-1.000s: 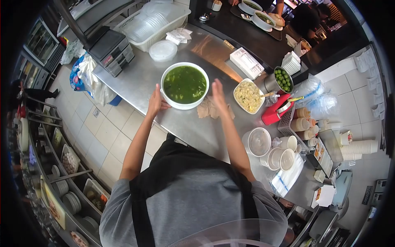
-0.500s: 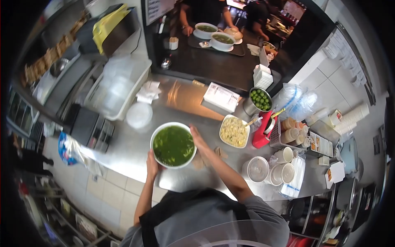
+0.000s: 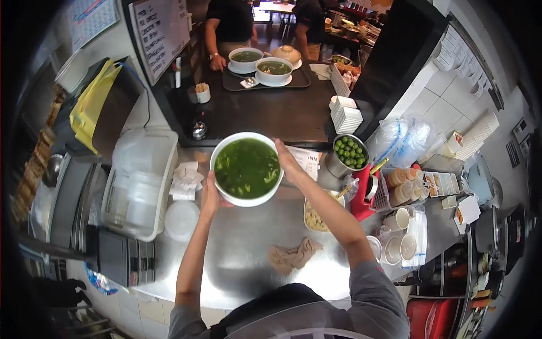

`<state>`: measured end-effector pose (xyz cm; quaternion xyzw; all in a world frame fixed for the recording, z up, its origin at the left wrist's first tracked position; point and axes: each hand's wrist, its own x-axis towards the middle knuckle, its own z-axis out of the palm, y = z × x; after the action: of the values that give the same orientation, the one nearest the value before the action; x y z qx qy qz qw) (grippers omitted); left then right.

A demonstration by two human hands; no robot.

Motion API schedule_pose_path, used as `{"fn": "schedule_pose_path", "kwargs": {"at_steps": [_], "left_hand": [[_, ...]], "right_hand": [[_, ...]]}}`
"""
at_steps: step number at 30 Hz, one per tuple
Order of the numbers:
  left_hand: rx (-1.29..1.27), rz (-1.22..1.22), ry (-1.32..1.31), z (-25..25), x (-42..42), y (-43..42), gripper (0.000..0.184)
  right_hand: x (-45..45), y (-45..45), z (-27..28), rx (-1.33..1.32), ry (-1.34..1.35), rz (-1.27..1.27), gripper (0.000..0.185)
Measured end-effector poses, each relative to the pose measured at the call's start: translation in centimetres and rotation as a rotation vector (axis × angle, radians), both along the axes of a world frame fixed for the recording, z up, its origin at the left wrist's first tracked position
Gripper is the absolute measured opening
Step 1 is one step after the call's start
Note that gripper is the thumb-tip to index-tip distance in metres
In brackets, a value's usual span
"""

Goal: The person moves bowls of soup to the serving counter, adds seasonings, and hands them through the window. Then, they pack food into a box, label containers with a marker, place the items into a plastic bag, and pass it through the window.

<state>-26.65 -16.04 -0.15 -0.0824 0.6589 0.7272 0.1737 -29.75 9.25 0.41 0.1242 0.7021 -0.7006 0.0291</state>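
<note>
A large white bowl (image 3: 247,169) full of green soup with pale bits is held above the steel counter (image 3: 226,248). My left hand (image 3: 210,195) grips its lower left side. On the bowl's upper right side is my right hand (image 3: 289,163), fingers wrapped against the wall. Beyond the bowl lies the dark pass-through ledge (image 3: 254,116). A dark tray (image 3: 231,83) there carries two more bowls of green soup (image 3: 274,69) and a lidded clay pot (image 3: 288,55). My right forearm partly covers a white dish of pale chopped food (image 3: 316,217).
A crumpled brown cloth (image 3: 294,255) lies on the counter. Limes fill a metal pot (image 3: 349,153) beside a red holder (image 3: 363,198). At left stand a tub of plastic containers (image 3: 138,186) and round lids (image 3: 182,221). A co-worker's hand (image 3: 217,62) rests beside the tray.
Both my hands have carried the soup bowl forward, nearer the pass-through ledge. The camera view has shifted too, showing more of the ledge and the brown cloth.
</note>
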Motion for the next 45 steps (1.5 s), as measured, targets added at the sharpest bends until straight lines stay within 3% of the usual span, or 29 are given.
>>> {"fn": "schedule_pose_path", "kwargs": {"at_steps": [5,8,10,15,16,17,18,19,20,21,22,23,25,26,29,31,32,33,34,35,36,37,38,39,40,42,45], "left_hand": [[0.005,-0.04,0.032,-0.1,-11.3,4.2,0.081],[-0.008,-0.051,0.112,-0.3,-16.6,6.8,0.08],[-0.042,-0.081,0.044,-1.4,-20.1,7.8,0.08],[-0.101,-0.085,-0.034,-3.9,-25.7,9.9,0.08],[-0.097,-0.174,0.007,-5.1,-26.9,9.5,0.079],[-0.105,-0.079,0.098,-5.7,-27.1,10.1,0.074],[-0.107,-0.015,0.188,-6.5,-27.4,11.0,0.07],[0.113,-0.162,0.283,-10.1,-30.2,10.6,0.056],[0.165,-0.329,0.296,-6.3,-27.6,11.4,0.051],[0.318,-0.168,0.073,-7.2,-28.3,12.0,0.053],[0.446,-0.392,0.063,-8.6,-30.2,11.6,0.058],[0.403,-0.315,-0.017,-5.9,-27.8,12.4,0.07],[-0.048,-0.183,-0.152,-6.4,-28.9,10.5,0.088],[-0.109,-0.266,-0.146,-5.8,-28.5,9.9,0.094],[-0.41,-0.383,-0.093,-1.7,-25.9,9.2,0.097],[-0.647,-0.487,0.038,0.2,-24.9,8.2,0.095],[-0.688,-0.568,0.171,-0.2,-24.5,7.1,0.079],[-0.725,-0.64,0.307,-0.5,-24.2,6.2,0.063],[-0.777,-0.677,0.454,2.2,-19.8,6.6,0.043],[-0.744,-0.829,0.678,2.2,-17.6,5.9,0.034],[-0.575,-0.875,0.754,3.9,-12.6,5.7,0.024],[-0.48,-0.969,0.692,3.7,-9.7,5.2,0.017],[-0.444,-0.93,0.739,2.0,-6.1,4.7,0.016],[-0.479,-1.069,0.758,4.0,-1.7,4.9,0.02],[-0.47,-1.143,0.82,3.0,1.1,4.7,0.022],[-0.441,-1.21,0.801,-0.1,6.1,4.6,0.023],[-0.591,-1.194,0.75,-4.0,13.4,5.7,0.026]], "right_hand": [[-9.2,3.9,1.8,0.011,0.083,-0.085,0.058],[-14.8,6.6,-0.1,0.016,0.128,-0.096,0.062],[-16.0,6.8,0.6,-0.066,0.085,-0.148,0.062],[-20.6,8.9,-2.9,0.015,0.125,-0.202,0.061],[-21.1,9.2,-3.1,-0.129,0.09,-0.191,0.057],[-21.1,8.6,-3.1,-0.163,0.153,-0.258,0.05],[-22.3,9.2,-5.5,0.128,0.29,-0.279,0.039],[-23.5,9.9,-6.9,0.25,0.288,-0.272,0.034],[-26.1,9.7,-9.4,0.352,0.254,-0.344,0.036],[-26.5,9.7,-9.5,0.352,0.15,-0.383,0.036],[-26.5,9.5,-9.3,0.349,0.045,-0.419,0.039],[-21.8,8.3,-3.3,0.256,-0.113,-0.408,0.052],[-23.3,9.4,-4.8,0.215,-0.154,-0.285,0.075],[-24.4,9.5,-5.8,0.076,-0.108,-0.26,0.086],[-16.0,7.8,2.8,0.4,-0.187,-0.247,0.078],[-13.5,6.4,3.9,0.453,0.01,-0.246,0.075],[-8.2,5.9,6.3,0.314,0.241,-0.104,0.075],[-7.5,5.8,3.7,0.51,0.686,-0.048,0.067],[-1.6,4.6,5.5,0.444,0.72,0.032,0.05],[1.6,4.8,3.4,0.514,0.589,0.279,0.035],[11.1,3.6,9.3,0.511,0.503,0.273,0.031],[14.4,3.1,5.7,0.494,0.396,0.346,0.03],[19.5,2.5,5.5,0.598,0.369,0.265,0.029],[23.0,1.4,4.3,0.804,-0.043,0.307,0.026],[26.1,0.4,2.3,0.969,-0.242,0.349,0.025],[30.7,-1.7,-3.4,1.132,-0.318,0.199,0.023],[33.7,-3.5,-6.7,1.054,0.041,-0.095,0.021]]}}
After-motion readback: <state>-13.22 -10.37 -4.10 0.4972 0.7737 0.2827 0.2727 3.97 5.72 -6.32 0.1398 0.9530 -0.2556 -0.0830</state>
